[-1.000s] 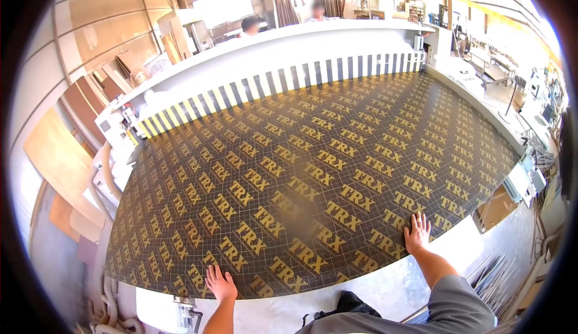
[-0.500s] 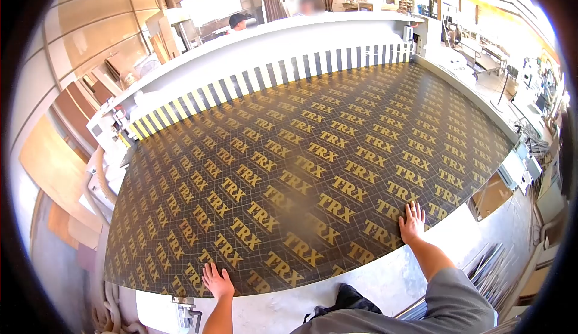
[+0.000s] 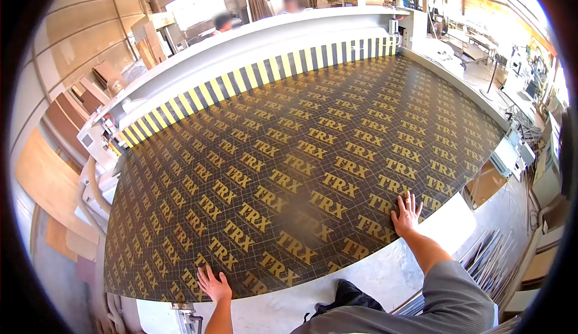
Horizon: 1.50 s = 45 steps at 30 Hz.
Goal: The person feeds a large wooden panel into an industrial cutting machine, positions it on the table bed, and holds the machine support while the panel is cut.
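A large dark panel [image 3: 205, 153], printed all over with yellow "TRX" lettering and a fine grid, lies flat in front of me. My left hand [image 3: 214, 283] rests on it near its front edge, left of the middle, palm down with fingers spread. Farther right, my right hand [image 3: 407, 213] also lies flat on the panel close to the near edge, its fingers apart. Neither hand grips anything. The panel's far edge meets a strip of black and yellow stripes [image 3: 241, 80] beneath a long white machine beam [image 3: 253, 33].
Behind the beam are two people [image 3: 223, 22]. Metal bars [image 3: 490, 256] lie on the floor at the right. A hose [image 3: 95, 183] and leaning boards [image 3: 45, 171] stand at the left. A bracket [image 3: 185, 317] shows under the panel's front edge.
The view has shifted a little, so the machine and panel appear slightly farther left. Both hands stay flat at about the same places on the panel.
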Each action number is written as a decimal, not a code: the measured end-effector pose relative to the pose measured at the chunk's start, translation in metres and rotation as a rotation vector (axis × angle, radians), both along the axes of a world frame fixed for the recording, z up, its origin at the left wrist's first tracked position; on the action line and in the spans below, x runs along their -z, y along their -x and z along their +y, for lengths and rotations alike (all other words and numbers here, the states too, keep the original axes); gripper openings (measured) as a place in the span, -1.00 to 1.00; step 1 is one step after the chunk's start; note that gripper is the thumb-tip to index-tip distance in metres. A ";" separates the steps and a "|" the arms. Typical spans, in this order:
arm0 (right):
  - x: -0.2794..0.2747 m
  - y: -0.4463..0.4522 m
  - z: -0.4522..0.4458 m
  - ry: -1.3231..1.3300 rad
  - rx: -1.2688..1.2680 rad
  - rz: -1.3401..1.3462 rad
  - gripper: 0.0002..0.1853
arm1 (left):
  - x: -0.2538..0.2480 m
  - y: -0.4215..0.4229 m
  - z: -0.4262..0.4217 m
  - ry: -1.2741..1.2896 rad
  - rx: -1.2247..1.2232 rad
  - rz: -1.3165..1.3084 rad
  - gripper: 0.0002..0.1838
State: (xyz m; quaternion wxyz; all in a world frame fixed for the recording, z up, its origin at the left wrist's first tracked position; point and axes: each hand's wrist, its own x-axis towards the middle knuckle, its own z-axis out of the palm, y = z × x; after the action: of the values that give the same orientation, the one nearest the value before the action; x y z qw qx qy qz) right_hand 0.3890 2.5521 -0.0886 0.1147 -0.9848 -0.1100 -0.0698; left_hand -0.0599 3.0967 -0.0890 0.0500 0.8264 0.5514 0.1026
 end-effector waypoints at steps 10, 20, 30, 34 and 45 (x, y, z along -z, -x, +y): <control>0.003 -0.006 -0.002 -0.010 0.012 0.079 -0.23 | 0.002 0.000 0.004 0.096 -0.003 0.110 -0.35; -0.002 -0.002 -0.006 0.022 0.025 0.064 -0.27 | 0.003 -0.004 -0.006 -0.138 0.022 0.174 -0.33; 0.003 -0.002 -0.012 0.007 -0.009 0.034 -0.19 | -0.007 -0.001 -0.011 -0.112 0.118 -0.006 -0.25; -0.002 -0.002 -0.011 0.024 0.006 0.052 -0.21 | -0.019 -0.005 -0.016 -0.109 0.114 0.114 -0.27; 0.010 -0.006 -0.011 -0.003 0.038 -0.013 -0.22 | -0.013 -0.004 -0.017 -0.146 0.122 0.001 -0.26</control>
State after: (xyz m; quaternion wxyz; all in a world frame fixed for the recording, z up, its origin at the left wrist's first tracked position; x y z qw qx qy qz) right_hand 0.3948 2.5411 -0.0982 0.1142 -0.9861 -0.0919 -0.0785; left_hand -0.0556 3.0800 -0.0761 -0.0045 0.8600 0.4910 0.1390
